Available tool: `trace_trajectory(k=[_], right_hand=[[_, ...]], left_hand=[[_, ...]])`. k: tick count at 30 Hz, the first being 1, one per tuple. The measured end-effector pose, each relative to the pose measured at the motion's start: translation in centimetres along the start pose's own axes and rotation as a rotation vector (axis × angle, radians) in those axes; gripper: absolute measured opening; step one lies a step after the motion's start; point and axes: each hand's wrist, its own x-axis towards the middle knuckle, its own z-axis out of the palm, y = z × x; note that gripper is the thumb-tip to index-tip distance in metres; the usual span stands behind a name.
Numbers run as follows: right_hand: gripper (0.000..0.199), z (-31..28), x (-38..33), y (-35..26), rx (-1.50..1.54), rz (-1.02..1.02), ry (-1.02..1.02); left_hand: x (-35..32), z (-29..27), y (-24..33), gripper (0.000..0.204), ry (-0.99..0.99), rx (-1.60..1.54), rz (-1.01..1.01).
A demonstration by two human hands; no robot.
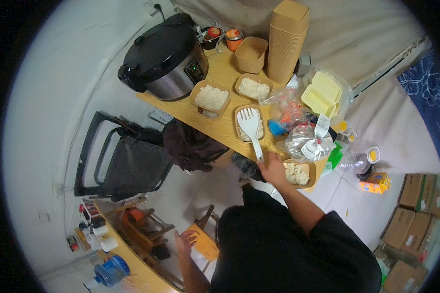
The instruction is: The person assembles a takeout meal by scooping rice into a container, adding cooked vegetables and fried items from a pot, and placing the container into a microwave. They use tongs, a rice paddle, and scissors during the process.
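A wooden table (pixel 219 123) spans the head view's upper middle. At centre, your right hand (pixel 273 170) grasps a white fork (pixel 250 124) over a rice-filled bowl (pixel 236 126); at lower centre, your left hand (pixel 185 242) is released, fingers loosely curled.

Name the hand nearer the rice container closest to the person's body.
Right. The right hand is just left of that rice container in view; the left hand is much farther off, lower left, near the yellow-orange stool.
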Motion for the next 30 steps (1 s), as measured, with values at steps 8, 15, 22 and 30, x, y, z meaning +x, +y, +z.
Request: trace_trajectory(k=[8, 15, 22, 30], right_hand=[[0.039, -0.2, 5.4, -3.2, 0.362, 0.585, -0.190], [0.015, -4.4, -11.2, -11.2, 0.602, 0.866, 0.173], [0.011, 0.3, -15.1, -18.0, 0.684, 1.071, 0.552], [0.039, -1.0, -10.1, -18.4, 1.030, 0.752, 0.628]], left_hand=[[9.7, 12.7, 14.0, 0.028, -0.273, 0.445, 0.072], [18.7, 37.4, 20.3, 0.032, -0.785, 0.745, 0.396], [18.9, 44.8, 20.4, 0.021, -0.818, 0.687, 0.365], [8.0, 33.2, 24.9, 0.012, -1.041, 0.440, 0.233]])
